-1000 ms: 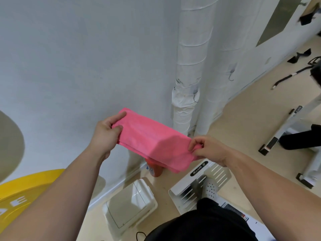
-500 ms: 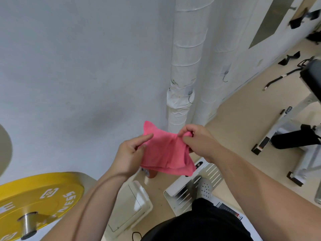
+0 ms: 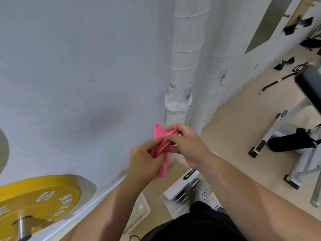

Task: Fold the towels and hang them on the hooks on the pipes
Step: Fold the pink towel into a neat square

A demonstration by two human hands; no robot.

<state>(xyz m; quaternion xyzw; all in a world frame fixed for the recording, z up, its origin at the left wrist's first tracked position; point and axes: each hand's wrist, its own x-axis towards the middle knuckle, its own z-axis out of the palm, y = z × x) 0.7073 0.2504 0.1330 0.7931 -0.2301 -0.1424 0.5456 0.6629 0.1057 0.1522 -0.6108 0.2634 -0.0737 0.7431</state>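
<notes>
A pink towel (image 3: 160,146) is folded into a narrow bundle between both hands, low in the middle of the view. My left hand (image 3: 143,161) grips its lower part, and my right hand (image 3: 186,145) pinches the upper folds from the right. A loop of cloth sticks up above my fingers. Behind stand two white wrapped pipes (image 3: 185,63). A dark hook (image 3: 188,103) hangs on the near pipe, another hook (image 3: 222,80) on the far pipe; both are bare.
A yellow weight plate (image 3: 38,200) on a bar fills the lower left. White metal gear (image 3: 184,190) lies on the beige floor below my hands. A bench frame (image 3: 284,145) and black straps stand to the right. The grey wall runs along the left.
The towel went from a wide strip stretched between my hands to a tight narrow bundle. Both hands came together in front of the near pipe.
</notes>
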